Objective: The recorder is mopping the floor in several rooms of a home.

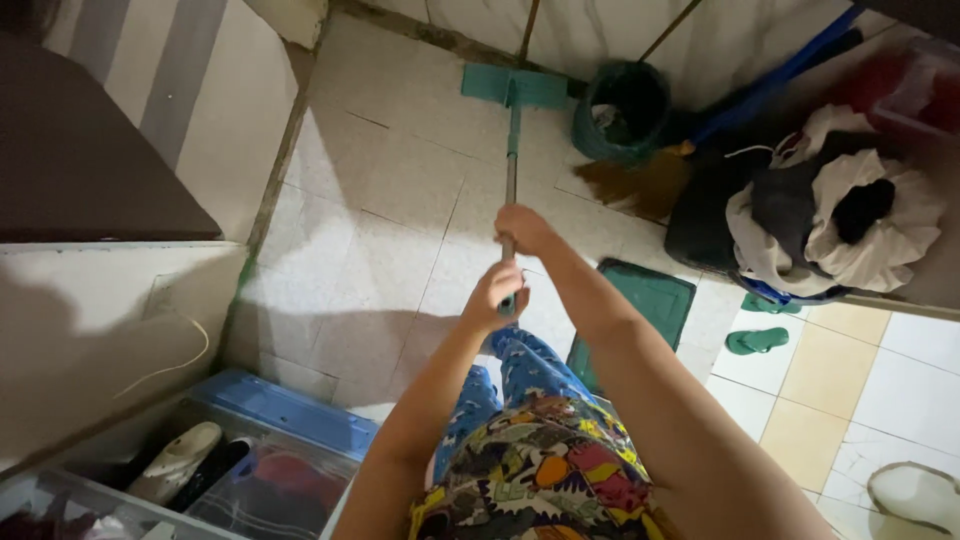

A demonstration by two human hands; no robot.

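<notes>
While its flat teal head (515,87) is pressed on the pale tiled floor (390,230), the mop (511,170) is gripped along its slim metal shaft by both hands: the right hand (522,229) higher, the left hand (494,296) just below, fingers wrapped tight around it. Beside the mop head a round dark-green bucket (622,110) is seen, with a bristly broom (640,185) just past it.

Your hands hide part of the mop handle (511,180). The clear storage box (200,470) (shoes inside) gets cut off at the bottom edge, contents pretty blurry.
</notes>
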